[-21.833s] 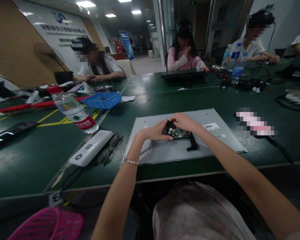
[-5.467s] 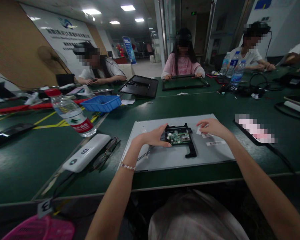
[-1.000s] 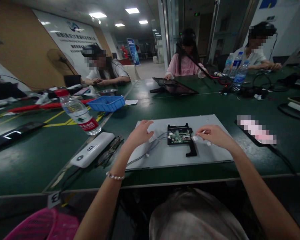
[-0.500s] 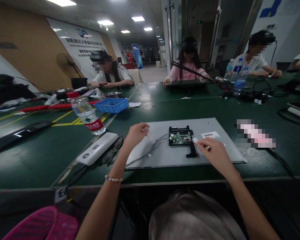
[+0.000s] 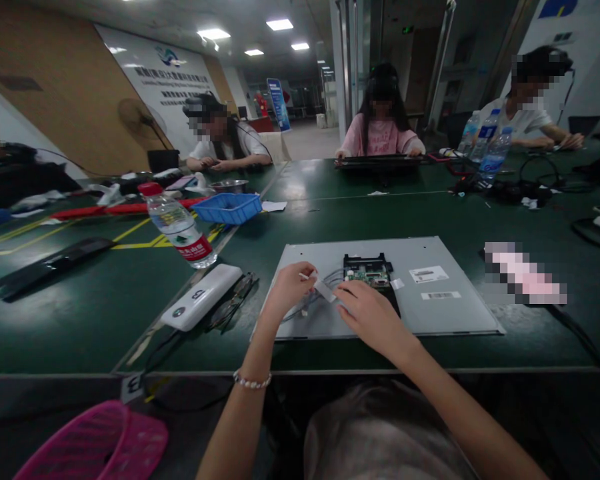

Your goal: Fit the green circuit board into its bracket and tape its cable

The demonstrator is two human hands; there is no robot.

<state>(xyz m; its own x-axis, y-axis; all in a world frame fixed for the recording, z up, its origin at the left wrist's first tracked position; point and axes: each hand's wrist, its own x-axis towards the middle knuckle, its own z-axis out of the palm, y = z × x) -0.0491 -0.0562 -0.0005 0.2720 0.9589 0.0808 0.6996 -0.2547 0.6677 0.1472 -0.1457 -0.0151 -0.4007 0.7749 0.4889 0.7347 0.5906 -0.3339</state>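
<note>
Between my two hands, above the left part of a flat grey panel (image 5: 460,267), is a small white strip (image 5: 325,290). My left hand (image 5: 293,287) pinches at its upper left end, and a thin white bit shows beside those fingertips. The fingers of my right hand (image 5: 373,313) are closed at the strip's lower right end. Just behind the right hand sits a green circuit board (image 5: 373,275) in a black bracket (image 5: 365,261), partly covered by the hand. Grey cables (image 5: 291,313) run from the board to the left under my hands.
Left of the panel lie glasses (image 5: 233,303), a white power bank (image 5: 203,297) and a water bottle (image 5: 183,230). Behind them stands a blue tray (image 5: 230,208). A blurred pink object (image 5: 525,273) with a cable lies at right. Several people sit around the green table (image 5: 260,363).
My right hand has moved left from beside the circuit board to meet my left hand. The white strip now sits between both hands. The view has shifted slightly.
</note>
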